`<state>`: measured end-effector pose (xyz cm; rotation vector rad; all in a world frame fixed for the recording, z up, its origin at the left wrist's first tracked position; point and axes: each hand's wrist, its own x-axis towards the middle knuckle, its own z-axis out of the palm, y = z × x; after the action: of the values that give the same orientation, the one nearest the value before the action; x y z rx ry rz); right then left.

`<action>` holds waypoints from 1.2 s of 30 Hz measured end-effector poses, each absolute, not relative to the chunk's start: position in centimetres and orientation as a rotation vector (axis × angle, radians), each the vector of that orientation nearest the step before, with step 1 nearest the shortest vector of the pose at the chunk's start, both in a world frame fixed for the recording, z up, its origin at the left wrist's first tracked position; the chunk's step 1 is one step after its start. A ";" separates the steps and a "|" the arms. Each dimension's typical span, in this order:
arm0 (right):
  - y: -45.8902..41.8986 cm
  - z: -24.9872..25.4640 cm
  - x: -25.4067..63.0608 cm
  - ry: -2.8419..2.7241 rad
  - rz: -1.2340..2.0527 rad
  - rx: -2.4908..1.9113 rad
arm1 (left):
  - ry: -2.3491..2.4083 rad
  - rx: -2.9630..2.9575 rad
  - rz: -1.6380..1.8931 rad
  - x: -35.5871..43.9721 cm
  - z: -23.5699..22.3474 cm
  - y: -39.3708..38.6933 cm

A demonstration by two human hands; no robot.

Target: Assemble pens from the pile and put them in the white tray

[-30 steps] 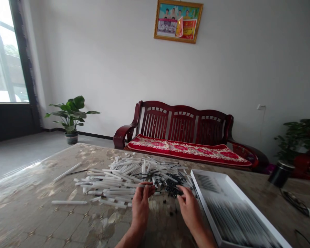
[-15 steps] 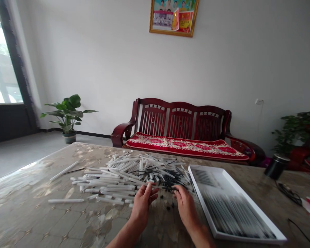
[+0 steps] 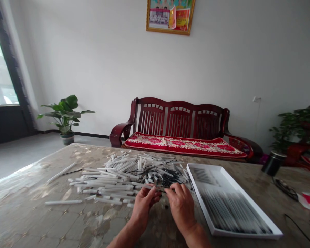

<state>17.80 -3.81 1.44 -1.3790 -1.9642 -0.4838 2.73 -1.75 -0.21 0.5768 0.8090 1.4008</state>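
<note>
Left hand (image 3: 144,206) is working at the near edge of the pile of white plastic sticks (image 3: 124,175), fingers curled narrow and apparently pinching one white stick (image 3: 144,186), though the fingertips partly hide it. Right hand (image 3: 181,206) is sitting just beside it, fingers narrow and bunched at a thin black rod (image 3: 167,190); cannot tell if it is really gripped. Small black parts (image 3: 169,181) are heaping at the pile's 1 o'clock end. A white tray (image 3: 250,203) holding blurred rows of dark-tipped sticks is lying at 3 o'clock from the hands, a loose stick (image 3: 63,202) at 9 o'clock, and a black jar (image 3: 273,164) is standing at 2 o'clock on the table (image 3: 28,206).
</note>
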 end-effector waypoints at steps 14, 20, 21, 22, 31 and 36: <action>-2.9 0.5 17.8 -1.197 0.659 -1.088 | 0.735 0.247 1.358 2.8 0.4 -1.2; -3.5 0.5 16.5 -1.107 0.731 -1.042 | 0.728 0.277 1.282 3.3 0.3 -1.6; -3.4 0.4 16.5 -1.109 0.725 -1.045 | 0.726 0.288 1.276 3.3 0.3 -1.6; -3.4 0.3 16.5 -1.115 0.721 -1.047 | 0.726 0.299 1.272 3.3 0.3 -1.7; -3.1 -0.4 16.1 -1.252 0.688 -1.032 | 0.696 0.310 1.174 3.8 0.1 -2.4; -2.5 -0.1 17.9 -1.468 0.579 -1.139 | 0.674 0.139 1.251 3.0 0.8 -2.0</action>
<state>17.93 -2.53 -0.14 -1.1388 -1.4676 0.5786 3.02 -2.04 0.78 0.1388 0.6745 1.2514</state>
